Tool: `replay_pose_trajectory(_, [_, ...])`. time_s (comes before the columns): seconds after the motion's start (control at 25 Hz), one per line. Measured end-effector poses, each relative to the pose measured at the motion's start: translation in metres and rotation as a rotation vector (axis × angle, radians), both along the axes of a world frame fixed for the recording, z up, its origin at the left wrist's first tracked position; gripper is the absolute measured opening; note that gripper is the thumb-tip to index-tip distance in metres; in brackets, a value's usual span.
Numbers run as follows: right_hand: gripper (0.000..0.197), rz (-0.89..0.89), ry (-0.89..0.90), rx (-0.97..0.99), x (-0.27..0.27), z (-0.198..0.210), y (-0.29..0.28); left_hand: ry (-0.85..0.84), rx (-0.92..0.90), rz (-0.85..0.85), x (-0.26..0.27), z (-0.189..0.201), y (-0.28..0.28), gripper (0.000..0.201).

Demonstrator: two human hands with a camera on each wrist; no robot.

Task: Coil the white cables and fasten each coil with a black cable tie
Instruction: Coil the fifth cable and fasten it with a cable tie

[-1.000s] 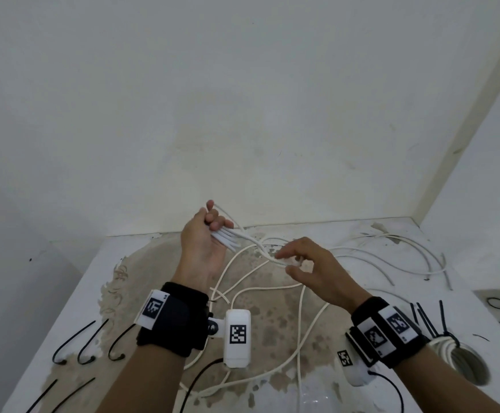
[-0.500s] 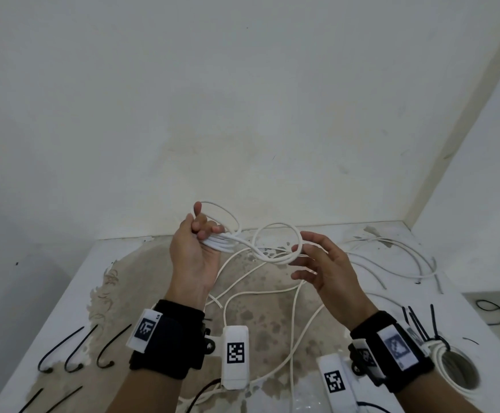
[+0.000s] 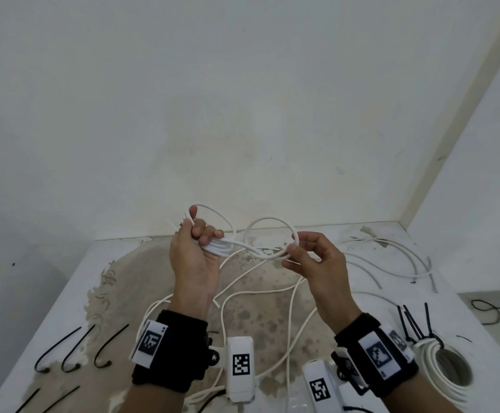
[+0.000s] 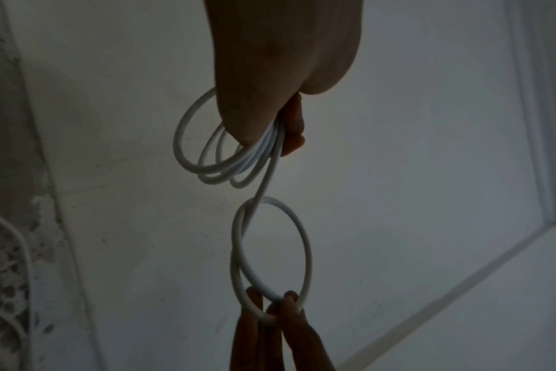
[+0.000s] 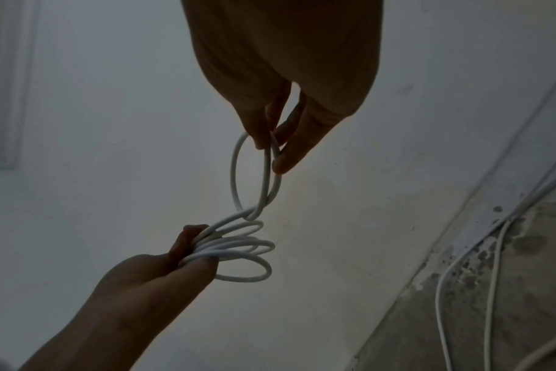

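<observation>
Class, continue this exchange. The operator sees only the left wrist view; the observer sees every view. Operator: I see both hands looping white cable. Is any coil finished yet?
Observer: Yes, one finished coil lies on the table beside the right wrist, with black cable ties sticking up from it.
Operator: Any spare ties left?
Observer: Several loose ties lie along the table's left side.

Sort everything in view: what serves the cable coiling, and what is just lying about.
In use:
left hand gripping stacked white cable loops
right hand pinching a new white loop
loose black cable ties

Lying about:
finished tied white coil
thin black wire
</observation>
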State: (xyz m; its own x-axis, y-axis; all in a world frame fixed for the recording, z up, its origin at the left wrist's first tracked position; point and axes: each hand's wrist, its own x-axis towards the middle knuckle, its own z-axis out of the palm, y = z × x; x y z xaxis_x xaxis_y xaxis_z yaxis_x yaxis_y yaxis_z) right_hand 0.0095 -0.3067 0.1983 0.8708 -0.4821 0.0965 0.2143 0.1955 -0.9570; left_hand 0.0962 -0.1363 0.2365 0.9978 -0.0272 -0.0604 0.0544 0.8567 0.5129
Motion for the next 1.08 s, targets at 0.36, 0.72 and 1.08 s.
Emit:
replay_pose_trajectory(0.36, [0.025, 0.139, 0.226, 0.016, 0.005, -0.004, -0.019, 0.047, 0.130, -0.029, -0.003, -0.001, -0.002, 0.026])
replay_pose_trajectory(0.72, [0.027, -0.215, -0.025, -0.629, -0.003, -0.003, -0.007, 0.034, 0.214, -0.153, -0.007, 0.001, -0.013, 0.026])
replay_pose_trajectory(1.08, [0.028, 0.803, 0.181, -0.862, -0.021, -0.032, -0.002, 0.046, 0.236, -0.305, -0.013, 0.020, 0.001, 0.017])
